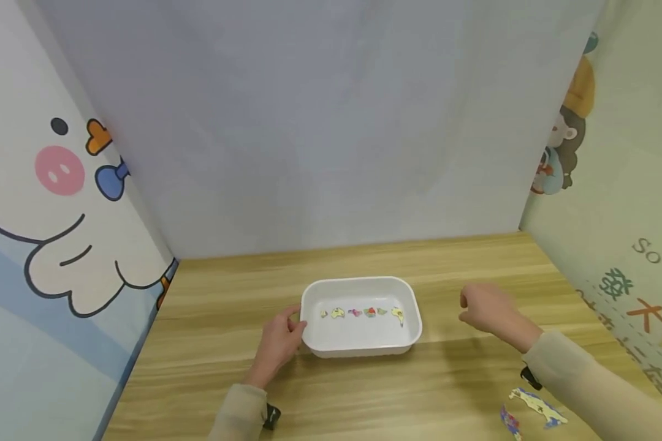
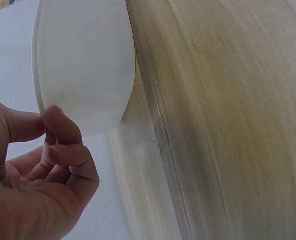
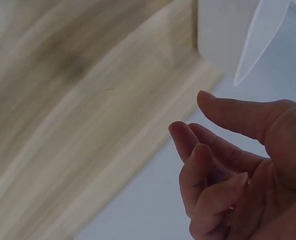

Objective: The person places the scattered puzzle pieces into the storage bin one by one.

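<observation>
A white, deep rectangular tray [image 1: 358, 338] stands on the wooden table. Several small flat coloured cut-out pieces lie in a row across its bottom, among them a red and green piece [image 1: 370, 312] and a yellow piece [image 1: 398, 315] at the right end. My left hand [image 1: 278, 340] pinches the tray's left rim between thumb and fingertips; the left wrist view shows the tray wall [image 2: 87, 60] beside those fingers. To the right of the tray, and apart from it, my right hand [image 1: 488, 309] hovers over the table. Its fingers [image 3: 185, 142] are loosely curled, thumb apart, holding nothing.
Near the table's front right lie a long yellow and blue piece [image 1: 537, 407] and a purple and red piece [image 1: 510, 422], close to my right forearm. A pale grey sheet [image 1: 320, 135] rises behind the table [image 1: 243, 275]. Printed cartoon walls flank both sides.
</observation>
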A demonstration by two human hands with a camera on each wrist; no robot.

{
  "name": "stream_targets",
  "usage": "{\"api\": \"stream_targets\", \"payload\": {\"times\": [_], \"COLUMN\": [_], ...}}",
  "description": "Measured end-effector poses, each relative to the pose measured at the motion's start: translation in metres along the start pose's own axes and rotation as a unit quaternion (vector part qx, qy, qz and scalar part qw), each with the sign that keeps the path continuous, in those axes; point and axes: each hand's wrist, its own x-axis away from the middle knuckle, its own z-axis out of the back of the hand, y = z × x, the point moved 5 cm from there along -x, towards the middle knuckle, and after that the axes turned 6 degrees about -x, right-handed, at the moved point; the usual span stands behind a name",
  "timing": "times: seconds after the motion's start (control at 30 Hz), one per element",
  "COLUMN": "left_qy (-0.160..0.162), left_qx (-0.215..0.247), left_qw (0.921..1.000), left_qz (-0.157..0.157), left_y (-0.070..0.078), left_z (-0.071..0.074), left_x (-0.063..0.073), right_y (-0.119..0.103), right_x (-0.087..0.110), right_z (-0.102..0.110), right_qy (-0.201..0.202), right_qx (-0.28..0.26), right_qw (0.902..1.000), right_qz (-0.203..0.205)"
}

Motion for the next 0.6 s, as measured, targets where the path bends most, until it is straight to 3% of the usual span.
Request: {"api": "stream_targets", "payload": {"times": [0.3,0.6], "left_qy": [-0.005,0.005], "left_qx": [-0.008,-0.005], "left_qw": [0.9998,1.0000], "left_qz": [0.015,0.003], "left_y": [0.000,-0.001], "left_z": [0.000,0.001], "left_x": [-0.002,-0.001], "right_y": [0.044,0.063], "right_x": [0.037,0.070], "right_z": [-0.018,-0.039], "right_qy": [-0.017,-0.065], "right_qx": [0.010,-0.051], "right_qw": [0.9996,0.9960], "right_qz": [-0.023,-0.033]}}
